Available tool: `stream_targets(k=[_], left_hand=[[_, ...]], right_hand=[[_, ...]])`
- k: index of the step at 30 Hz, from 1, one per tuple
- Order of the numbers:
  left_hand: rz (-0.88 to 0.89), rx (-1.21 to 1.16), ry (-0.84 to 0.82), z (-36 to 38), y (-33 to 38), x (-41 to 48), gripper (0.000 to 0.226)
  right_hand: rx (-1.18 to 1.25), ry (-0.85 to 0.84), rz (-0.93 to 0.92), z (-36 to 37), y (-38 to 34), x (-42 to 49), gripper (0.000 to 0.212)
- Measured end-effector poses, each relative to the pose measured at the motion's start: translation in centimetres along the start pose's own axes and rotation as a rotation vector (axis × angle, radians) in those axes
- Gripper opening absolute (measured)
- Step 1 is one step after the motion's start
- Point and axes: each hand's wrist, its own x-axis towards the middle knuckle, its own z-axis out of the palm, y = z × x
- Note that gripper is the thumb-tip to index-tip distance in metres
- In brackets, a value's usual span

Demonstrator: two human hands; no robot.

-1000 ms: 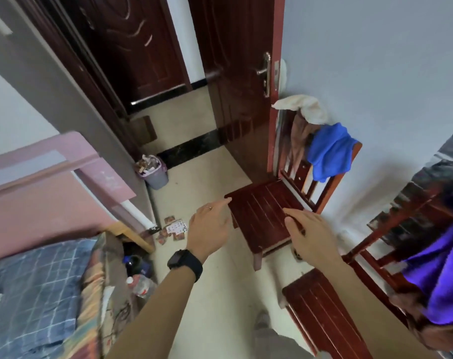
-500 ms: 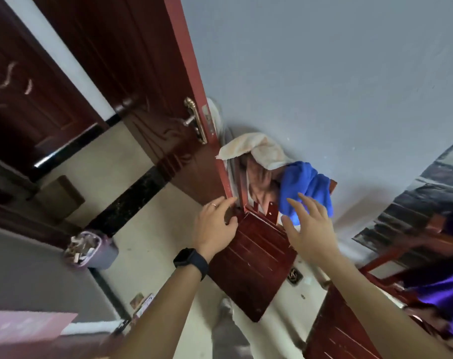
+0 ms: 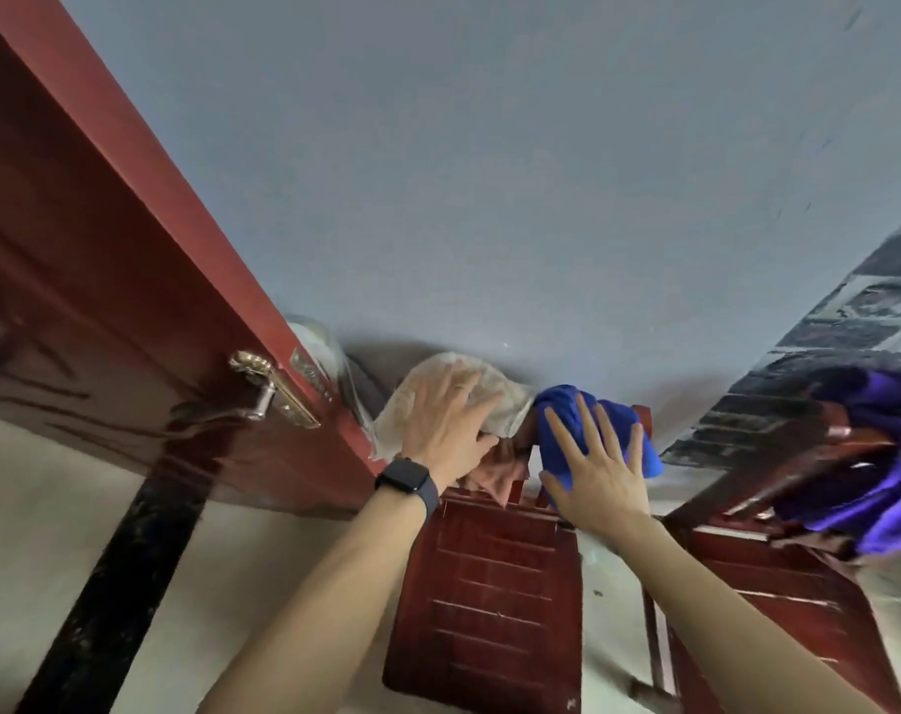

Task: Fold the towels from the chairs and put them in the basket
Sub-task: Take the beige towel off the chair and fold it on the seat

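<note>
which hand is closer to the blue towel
Right. The right hand is spread open in front of the blue towel, overlapping it; the left hand lies over the cream towel beside it, further left.

Extended toward frame centre with both arms side by side, left hand (image 3: 445, 435) and right hand (image 3: 600, 474) flat, fingers (image 3: 566, 432) spread.

The purple towel (image 3: 886, 471) is smeared and cut off by the right edge — likewise the chair (image 3: 778, 590) beneath it. A pink towel (image 3: 494, 474) (behind the left hand (image 3: 445, 430)) shows only its tip.
</note>
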Motion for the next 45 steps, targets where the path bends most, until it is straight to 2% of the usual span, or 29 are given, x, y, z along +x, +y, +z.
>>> stream_targets(k=[2, 5, 9, 13, 15, 18, 24, 26, 27, 29, 30, 31, 34, 37, 39, 43, 45], left_hand=[[0.125, 0.01, 0.117, 0.2, -0.6, 0.9, 0.026], [0.028, -0.121, 0.183, -1.5, -1.2, 1.1, 0.037], [-0.104, -0.375, 0.268, -6.0, -1.0, 0.4, 0.029], [-0.083, -0.411, 0.358, -12.6, -0.7, -0.4, 0.026], [-0.052, -0.375, 0.416, -15.8, -0.7, -0.9, 0.025], [-0.065, -0.423, 0.534, -20.4, -0.2, -1.9, 0.024], [0.011, -0.605, 0.748, -28.6, 3.1, -5.0, 0.015], [0.021, -0.645, 0.793, -30.4, 4.3, -6.2, 0.016], [0.024, -0.657, 0.806, -31.1, 4.9, -6.9, 0.017], [0.028, -0.676, 0.817, -31.9, 5.8, -8.3, 0.018], [0.028, -0.678, 0.82, -32.0, 6.1, -9.0, 0.018], [0.025, -0.679, 0.823, -31.9, 6.2, -9.8, 0.018], [-0.03, -0.722, 0.826, -30.8, 6.0, -12.3, 0.018], [-0.183, -0.704, 0.832, -28.2, 4.6, -14.7, 0.024], [-0.334, -0.657, 0.736, -25.1, 3.2, -16.2, 0.034], [-0.525, -0.707, 0.513, -17.7, 2.5, -18.9, 0.034], [-0.57, -0.799, 0.458, -15.3, 4.0, -19.9, 0.027]], right_hand=[[0.003, -0.002, 0.007, -0.2, 0.0, 0.0, 0.084], [-0.004, -0.017, 0.014, -0.4, 0.0, 0.0, 0.084], [0.01, -0.07, 0.008, -1.6, -0.1, -0.1, 0.083], [0.042, -0.106, -0.005, -4.7, 0.1, -0.7, 0.073], [0.106, -0.053, 0.029, -7.0, -0.2, -1.3, 0.069], [0.307, 0.082, 0.043, -11.3, -1.0, -2.2, 0.074], [0.646, 0.49, -0.09, -21.5, -3.9, -4.1, 0.083], [0.695, 0.593, -0.088, -24.6, -4.8, -5.0, 0.072], [0.706, 0.616, -0.082, -25.9, -5.1, -5.4, 0.06], [0.683, 0.665, -0.054, -27.9, -5.7, -6.6, 0.018], [0.684, 0.675, -0.057, -28.6, -5.8, -7.3, 0.012], [0.707, 0.675, -0.068, -28.9, -5.9, -8.0, 0.02], [0.793, 0.588, -0.096, -28.3, -5.1, -11.0, 0.019], [0.763, 0.352, -0.109, -25.6, -3.6, -14.4, 0.035], [0.786, 0.218, -0.097, -23.3, -3.0, -16.7, 0.04], [0.693, 0.041, -0.079, -18.8, -3.7, -20.2, 0.024], [0.557, 0.06, -0.016, -16.3, -4.4, -21.1, 0.012]])
